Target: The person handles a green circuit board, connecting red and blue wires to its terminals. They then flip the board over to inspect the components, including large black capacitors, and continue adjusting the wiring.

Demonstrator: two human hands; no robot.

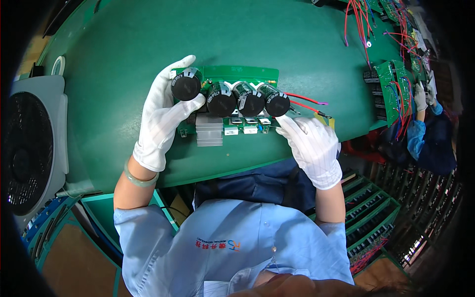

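A green circuit board (pixel 227 74) is in front of me over the green table, with several large black cylindrical capacitors (pixel 221 102) in a row on it. My left hand (pixel 161 116), in a white glove, grips the board's left end, thumb and fingers around the leftmost capacitor (pixel 186 86). At the lower right corner, my gloved right hand (pixel 312 146) is closed on the board's edge, its fingertips just below the rightmost capacitor (pixel 277 102). A silver finned heat sink (pixel 209 131) sits on the near side. Red wires (pixel 307 101) stick out to the right.
The green table (pixel 123 44) curves away before me. A black-grilled fan (pixel 30 148) stands at the left. More circuit boards (pixel 391 89) with red wires (pixel 357 20) lie at the right. Beyond them is another person's gloved hand (pixel 420 96). Green racks (pixel 371 205) stand low at the right.
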